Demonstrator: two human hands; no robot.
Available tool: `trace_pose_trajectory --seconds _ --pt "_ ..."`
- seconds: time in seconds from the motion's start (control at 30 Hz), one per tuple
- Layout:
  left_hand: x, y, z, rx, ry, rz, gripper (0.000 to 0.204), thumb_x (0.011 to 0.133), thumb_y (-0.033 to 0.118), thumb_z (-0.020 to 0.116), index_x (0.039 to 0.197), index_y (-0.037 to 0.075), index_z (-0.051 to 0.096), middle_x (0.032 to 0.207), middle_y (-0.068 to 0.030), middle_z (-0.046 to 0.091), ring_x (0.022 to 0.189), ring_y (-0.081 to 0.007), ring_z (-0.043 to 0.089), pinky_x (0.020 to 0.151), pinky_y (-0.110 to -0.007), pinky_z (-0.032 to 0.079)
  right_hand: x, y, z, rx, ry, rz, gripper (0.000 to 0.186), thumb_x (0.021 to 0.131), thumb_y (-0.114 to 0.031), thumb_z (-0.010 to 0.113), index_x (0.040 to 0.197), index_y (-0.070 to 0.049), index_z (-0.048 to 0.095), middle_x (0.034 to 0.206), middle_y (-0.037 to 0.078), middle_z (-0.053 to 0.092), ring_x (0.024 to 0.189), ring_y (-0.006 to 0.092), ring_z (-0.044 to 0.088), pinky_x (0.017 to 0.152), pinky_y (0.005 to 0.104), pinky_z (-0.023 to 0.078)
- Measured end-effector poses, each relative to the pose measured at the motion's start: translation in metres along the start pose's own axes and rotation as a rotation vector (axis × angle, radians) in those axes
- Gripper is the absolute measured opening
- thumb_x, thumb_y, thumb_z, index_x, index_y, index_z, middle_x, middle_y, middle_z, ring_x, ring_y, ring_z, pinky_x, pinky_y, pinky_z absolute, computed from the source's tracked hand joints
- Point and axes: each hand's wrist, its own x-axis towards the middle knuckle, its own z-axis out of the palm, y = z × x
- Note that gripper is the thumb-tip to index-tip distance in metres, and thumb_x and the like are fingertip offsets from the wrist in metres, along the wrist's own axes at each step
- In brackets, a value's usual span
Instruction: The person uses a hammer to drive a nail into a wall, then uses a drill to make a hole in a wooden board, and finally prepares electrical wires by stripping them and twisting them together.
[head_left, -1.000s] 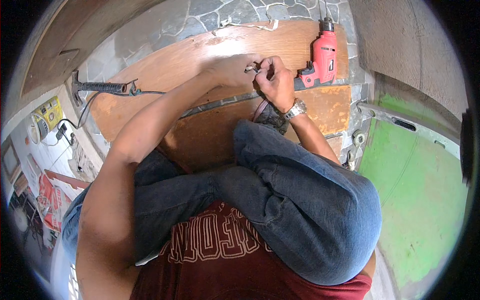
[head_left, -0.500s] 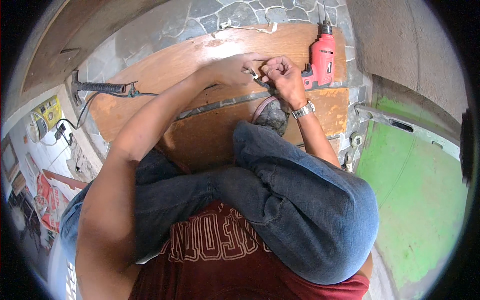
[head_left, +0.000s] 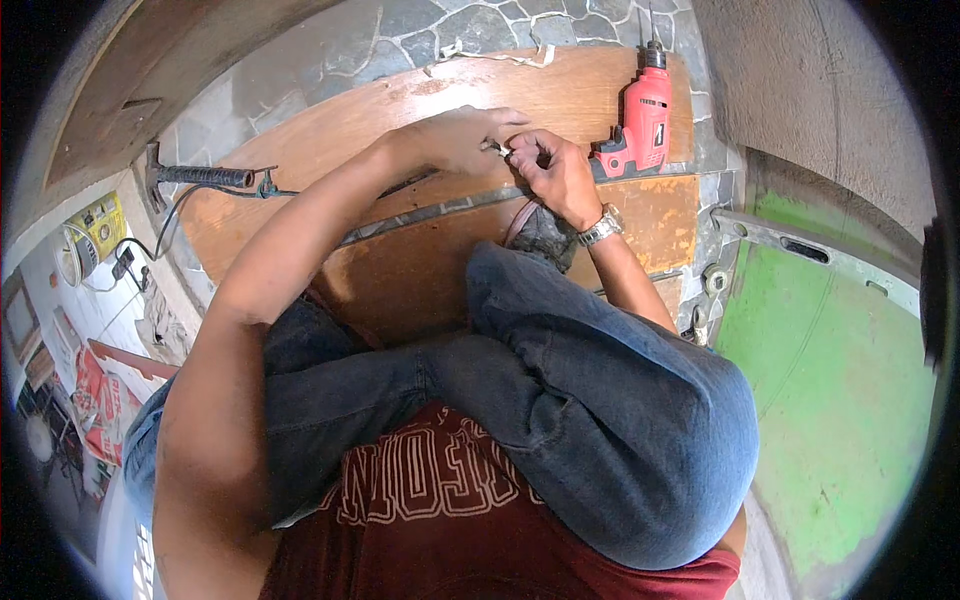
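Observation:
My left hand point(head_left: 470, 138) and my right hand point(head_left: 558, 178) meet above the wooden boards. Between them is a small white piece at the end of a thin dark cord point(head_left: 503, 151), mostly hidden by my fingers. My left hand is closed around it, some fingers stretched past. From the right, my right thumb and forefinger pinch at the same spot. A metal-banded watch point(head_left: 601, 226) is on my right wrist. Just right of my hands, a red power drill point(head_left: 645, 125) lies with its bit pointing away.
Two wooden boards point(head_left: 590, 85) rest on a stone-patterned floor point(head_left: 470, 28). At left lie a hammer point(head_left: 205, 176) and a black cable, near a yellow can point(head_left: 92, 238). A pale twisted strip point(head_left: 495, 55) lies at the far edge. A green panel point(head_left: 830, 400) stands right.
My right hand has shifted left, closer to my left hand, and its fingers have closed in on the white piece. My left hand has barely moved. The drill stays put.

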Motion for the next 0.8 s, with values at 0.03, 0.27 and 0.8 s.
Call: trace_pose_trajectory --seconds 0.03,0.27,0.8 --pt "-0.005 -0.015 0.005 -0.074 0.074 0.052 0.077 0.081 0.014 0.068 0.153 0.014 0.04 0.098 -0.0137 0.072 0.083 -0.0196 0.063 0.073 -0.035 0.052 0.001 -0.004 0.003 0.003 -0.006 -0.01 0.021 0.087 -0.015 0.071 0.106 -0.006 0.072 0.084 0.017 0.073 0.077 0.0267 0.074 0.071 0.0374 0.055" --pt "-0.008 -0.042 0.026 -0.838 0.124 0.14 0.061 0.089 0.001 0.065 0.147 0.008 0.049 0.118 -0.005 0.066 0.084 -0.007 0.058 0.072 -0.024 0.049 0.002 -0.003 0.005 0.102 0.02 0.026 0.018 0.088 -0.012 0.068 0.103 -0.005 0.074 0.082 0.017 0.073 0.075 0.0264 0.073 0.071 0.0368 0.055" --pt "-0.02 0.045 0.104 -1.618 0.619 -0.573 0.037 0.099 0.029 0.066 0.126 0.004 0.061 0.102 -0.0028 0.068 0.085 -0.0108 0.064 0.07 -0.026 0.05 -0.001 0.0 0.01 0.221 0.077 0.018 0.023 0.087 -0.012 0.069 0.108 -0.002 0.071 0.084 0.012 0.075 0.075 0.0157 0.071 0.071 0.031 0.056"
